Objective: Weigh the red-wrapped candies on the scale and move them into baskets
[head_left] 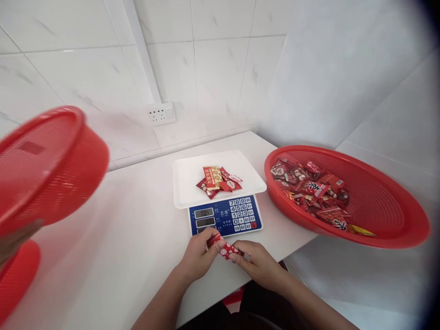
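Observation:
A small red snack packet [225, 250] with white spots is pinched at both ends, its left end in my left hand [197, 254] and its right end in my right hand [257, 261]. Just beyond my hands stands a blue digital scale [225, 215] with a keypad and lit-grey displays. On top of it rests a white tray [187, 181], where several red and yellow snack packets [216, 178] lie in a loose pile. My left wrist crosses above the table's front part.
To the right, a wide red basket [388, 206] holds many wrapped snack packets [309, 188] and overhangs the table edge. Another person's hand [17, 240] holds up a red basket [79, 169] at left, above a further red basket [20, 279]. A wall socket [161, 113] sits behind.

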A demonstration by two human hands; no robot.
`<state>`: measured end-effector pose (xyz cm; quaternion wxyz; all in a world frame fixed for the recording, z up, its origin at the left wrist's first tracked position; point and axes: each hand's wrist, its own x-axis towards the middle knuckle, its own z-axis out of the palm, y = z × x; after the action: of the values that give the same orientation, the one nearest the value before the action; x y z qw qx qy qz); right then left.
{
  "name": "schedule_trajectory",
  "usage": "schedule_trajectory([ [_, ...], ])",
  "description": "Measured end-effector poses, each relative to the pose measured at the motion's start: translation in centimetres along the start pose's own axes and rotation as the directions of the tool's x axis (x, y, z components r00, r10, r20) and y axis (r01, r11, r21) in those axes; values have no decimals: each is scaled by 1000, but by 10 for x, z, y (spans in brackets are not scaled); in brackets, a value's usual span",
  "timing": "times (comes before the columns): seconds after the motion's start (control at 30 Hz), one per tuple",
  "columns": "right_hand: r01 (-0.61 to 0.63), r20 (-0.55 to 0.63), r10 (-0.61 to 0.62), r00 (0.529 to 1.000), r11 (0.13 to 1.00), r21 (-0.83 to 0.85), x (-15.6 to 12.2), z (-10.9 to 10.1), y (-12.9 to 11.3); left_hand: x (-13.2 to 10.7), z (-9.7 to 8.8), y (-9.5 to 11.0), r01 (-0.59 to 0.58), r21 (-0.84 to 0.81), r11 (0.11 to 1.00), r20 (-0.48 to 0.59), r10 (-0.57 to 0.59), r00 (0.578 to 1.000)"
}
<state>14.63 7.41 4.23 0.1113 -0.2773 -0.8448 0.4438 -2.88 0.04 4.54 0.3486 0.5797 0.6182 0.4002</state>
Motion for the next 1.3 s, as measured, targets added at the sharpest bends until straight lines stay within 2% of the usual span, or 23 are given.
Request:
schedule_trajectory([
  [0.13,3,-85,12,996,986,169,-1,2,0,2,0,-4,53,-122,991,-91,-64,994],
  [0.2,50,-148,-16,989,973,224,-2,4,-1,3,1,-6,73,-206,976,-100,-96,990],
  [0.33,235,-189,-205,960,959,158,1,0,-9,3,0,-6,34,-353,935,-100,-74,992],
  [0.4,276,-237,-240,941,952,133,6,-8,-14,2,-1,-6,-23,-406,913,-141,-38,989],
  [0.53,192,-420,-100,902,964,182,29,-33,-23,1,-4,-7,-82,-390,917,-276,-31,961],
  [0.63,124,-514,40,857,951,282,57,-55,-28,1,-6,-9,-75,-369,926,-303,-44,952],
  [0.7,107,-527,90,845,938,331,74,-67,-29,1,-6,-10,-72,-359,931,-302,-43,952],
  [0.8,57,-460,103,882,946,320,84,-77,-30,1,-8,-11,-76,-345,935,-312,-38,949],
  [0.93,-6,-412,114,904,967,253,64,-77,-26,-1,-11,-9,-125,-336,934,-376,-11,926],
  [1.07,-53,-460,120,880,987,155,26,-78,-12,-2,-12,-7,-243,-347,906,-519,30,854],
  [1.17,-132,-557,130,820,991,37,-2,-89,-1,-2,-12,-5,-311,-363,878,-611,27,791],
  [1.3,-349,-709,176,682,931,-105,-29,-123,13,-2,-14,-4,-347,-364,864,-679,8,734],
])
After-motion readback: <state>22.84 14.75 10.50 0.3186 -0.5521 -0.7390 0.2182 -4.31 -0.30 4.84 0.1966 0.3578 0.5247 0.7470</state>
